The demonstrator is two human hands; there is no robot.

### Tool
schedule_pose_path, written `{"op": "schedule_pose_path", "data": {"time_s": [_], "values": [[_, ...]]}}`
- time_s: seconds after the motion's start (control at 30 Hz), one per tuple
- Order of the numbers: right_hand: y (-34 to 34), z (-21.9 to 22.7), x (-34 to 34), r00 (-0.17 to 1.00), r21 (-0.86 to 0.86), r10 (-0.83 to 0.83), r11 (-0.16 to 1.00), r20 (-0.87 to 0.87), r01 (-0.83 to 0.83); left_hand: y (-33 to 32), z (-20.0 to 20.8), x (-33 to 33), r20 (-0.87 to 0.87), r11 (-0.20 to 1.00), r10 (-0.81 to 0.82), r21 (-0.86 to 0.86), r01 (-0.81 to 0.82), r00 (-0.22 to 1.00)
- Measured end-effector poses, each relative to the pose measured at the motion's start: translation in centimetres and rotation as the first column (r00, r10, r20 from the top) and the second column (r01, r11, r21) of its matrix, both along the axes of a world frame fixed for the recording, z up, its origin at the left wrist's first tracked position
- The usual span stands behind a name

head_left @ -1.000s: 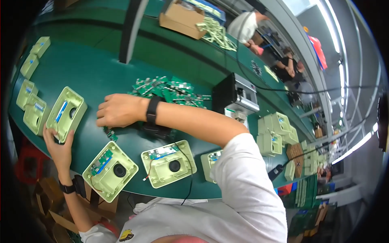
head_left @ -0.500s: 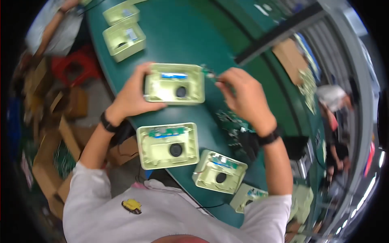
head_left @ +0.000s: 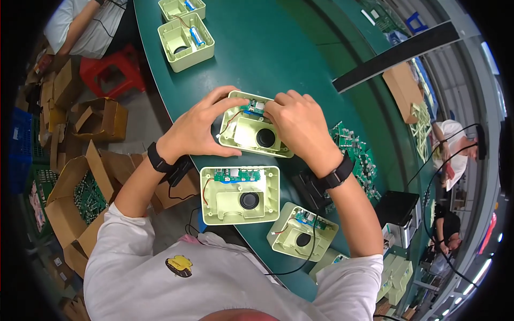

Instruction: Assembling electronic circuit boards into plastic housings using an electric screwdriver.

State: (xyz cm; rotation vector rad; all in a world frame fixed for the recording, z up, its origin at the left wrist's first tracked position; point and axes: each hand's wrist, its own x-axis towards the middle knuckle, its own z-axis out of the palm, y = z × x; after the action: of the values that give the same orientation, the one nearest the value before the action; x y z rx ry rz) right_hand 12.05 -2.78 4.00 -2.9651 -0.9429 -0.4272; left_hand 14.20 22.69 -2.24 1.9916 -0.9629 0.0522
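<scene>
A pale green plastic housing (head_left: 234,138) is tilted a little over the table, its inside facing up. My left hand (head_left: 195,128) grips its left end, the thumb along the lower side and a finger reaching in to a green circuit board (head_left: 255,106). That board lies inside along the upper wall, above a blue cylinder that is mostly hidden. My right hand (head_left: 300,125) is closed with its fingertips at the board's right end, covering that part. A round black part (head_left: 265,137) sits in the housing, and a thin red wire runs down at the left.
Nearest me stands another housing (head_left: 274,200) with a board fitted; another similar housing (head_left: 326,243) is right of it. Two housings with blue cylinders (head_left: 197,36) stand at the far left. Loose circuit boards (head_left: 358,160) are piled at right, beside a black device (head_left: 396,206).
My right hand has moved left with the circuit board, from beside the housing to inside it. A finger of my left hand now reaches onto the board. The view has shifted slightly.
</scene>
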Motion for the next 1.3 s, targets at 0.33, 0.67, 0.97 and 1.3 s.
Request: {"op": "schedule_pose_path", "data": {"time_s": [0.33,0.67,0.97,1.3], "values": [[0.7,-0.1,-0.5,0.994,-0.049,-0.093,0.994,0.064,0.096,-0.3,-0.1,0.2,0.021,0.999,-0.044,-0.029,0.044,0.999],[1.1,-0.3,-1.1,0.983,-0.014,-0.172,0.985,0.064,0.173,-0.2,0.9,0.0,0.043,0.999,-0.031,0.043,0.029,0.999],[0.9,0.7,-3.0,0.927,0.073,-0.275,0.961,0.254,0.265,-0.1,-1.7,1.3,0.079,0.997,-0.034,0.077,0.028,0.996],[-9.5,10.5,-48.9,-0.344,0.375,-0.827,-0.177,0.444,0.91,1.1,2.0,0.4,-0.073,0.962,-0.085,-0.265,0.062,0.994]]}}
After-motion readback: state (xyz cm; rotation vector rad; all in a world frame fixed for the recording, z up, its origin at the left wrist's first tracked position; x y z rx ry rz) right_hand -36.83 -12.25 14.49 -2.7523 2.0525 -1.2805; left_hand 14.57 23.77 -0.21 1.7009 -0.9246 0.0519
